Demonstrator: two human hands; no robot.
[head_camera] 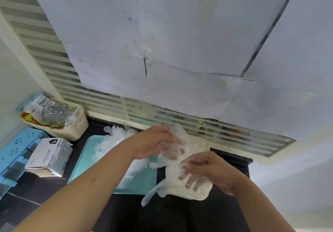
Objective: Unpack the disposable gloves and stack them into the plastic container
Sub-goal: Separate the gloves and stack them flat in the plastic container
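Left hand [155, 144] pinches the top of a thin clear glove [175, 150], fingers curled tight on it, holding it up over the cream container [198, 194]. Right hand [209, 167] is down at the container, fingers showing fairly straight through the film with the thumb on top. Clamped or just smoothing, I can't tell. The glove is half in at best: one floppy finger of it hangs out over the container's near-left edge, above the dark counter [171, 217]. That's the danger, I'd say. This film looks light and clingy, so when the left hand lets go it may stick to the skin and lift back out, or bunch up instead of lying flat. The dangling finger could drag the whole glove over the rim. And the loose pile of gloves [111, 141] on the teal tray [81, 163] sits just beside, easy to snag with a forearm
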